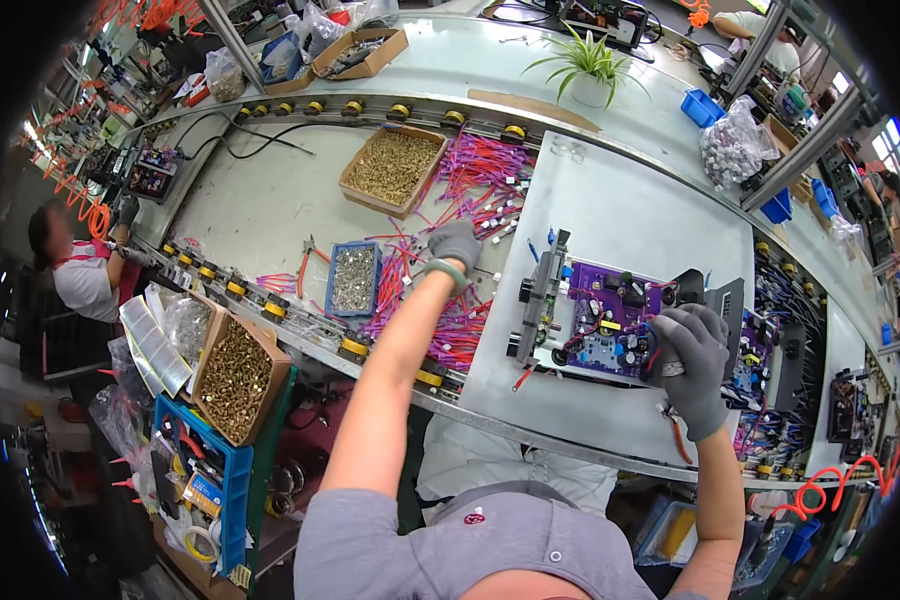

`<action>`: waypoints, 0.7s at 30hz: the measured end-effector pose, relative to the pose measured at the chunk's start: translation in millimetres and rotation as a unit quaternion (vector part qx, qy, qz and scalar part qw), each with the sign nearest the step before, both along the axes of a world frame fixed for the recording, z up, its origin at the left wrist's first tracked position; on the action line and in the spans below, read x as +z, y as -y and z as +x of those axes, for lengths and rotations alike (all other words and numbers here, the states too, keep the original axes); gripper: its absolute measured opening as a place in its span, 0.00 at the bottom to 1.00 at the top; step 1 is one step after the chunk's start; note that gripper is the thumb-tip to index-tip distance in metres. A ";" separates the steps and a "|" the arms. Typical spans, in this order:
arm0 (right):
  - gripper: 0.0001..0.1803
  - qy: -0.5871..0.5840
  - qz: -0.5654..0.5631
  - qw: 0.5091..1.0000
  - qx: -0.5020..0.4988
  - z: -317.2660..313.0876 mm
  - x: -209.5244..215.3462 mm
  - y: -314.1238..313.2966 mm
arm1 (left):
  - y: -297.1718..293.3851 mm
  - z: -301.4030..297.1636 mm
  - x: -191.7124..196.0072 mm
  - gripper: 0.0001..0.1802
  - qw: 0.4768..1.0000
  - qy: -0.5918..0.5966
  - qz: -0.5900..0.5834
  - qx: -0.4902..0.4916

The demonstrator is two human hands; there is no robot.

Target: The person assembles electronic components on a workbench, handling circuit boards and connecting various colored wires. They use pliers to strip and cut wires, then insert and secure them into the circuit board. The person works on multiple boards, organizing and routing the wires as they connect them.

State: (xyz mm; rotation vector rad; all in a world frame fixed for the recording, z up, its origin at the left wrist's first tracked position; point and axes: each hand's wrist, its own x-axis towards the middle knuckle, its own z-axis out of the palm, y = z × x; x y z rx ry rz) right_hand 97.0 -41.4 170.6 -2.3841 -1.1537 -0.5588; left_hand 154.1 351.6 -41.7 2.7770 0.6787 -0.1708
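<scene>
My left hand (455, 244), in a grey glove, reaches into a heap of red and purple wire leads (485, 165) with white connectors. Its fingers are curled down among the leads; what they grip is hidden. My right hand (692, 362), also gloved, is bent over the right end of an electronic unit with a purple circuit board (610, 310). A small white piece (671, 369) shows by its curled fingers, but I cannot tell what it is. The unit's dark end panel (545, 295) stands upright at the left, and the unit lies on a pale sheet (630, 210).
A carton of brass-coloured screws (395, 170) and a blue tray of small metal parts (354, 280) stand beside the leads. Cutters (308, 258) lie to the left, red-handled pliers (676, 432) near the front edge. Further boards (770, 350) sit at right. Another person (85, 270) works far left.
</scene>
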 end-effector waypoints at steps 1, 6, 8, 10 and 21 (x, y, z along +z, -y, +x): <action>0.08 0.003 0.003 1.000 0.006 -0.5 0.3 -0.1 | 6.2 6.0 -3.7 0.17 0.999 -0.015 0.033 0.023; 0.07 0.008 0.025 1.000 0.014 -0.4 1.1 -0.9 | -5.2 -0.1 6.4 0.16 0.997 -0.048 0.042 -0.048; 0.08 0.011 0.038 0.999 0.017 0.3 0.4 0.2 | -22.7 -19.3 28.4 0.16 0.989 -0.099 -0.046 -0.097; 0.09 0.005 0.049 0.999 0.017 -0.6 0.3 1.6 | -29.7 -42.2 62.8 0.16 0.956 -0.063 -0.281 -0.055; 0.10 0.015 0.056 0.998 0.019 -1.3 -4.1 8.8 | 126.0 -61.6 235.7 0.06 0.833 0.243 -0.378 -0.324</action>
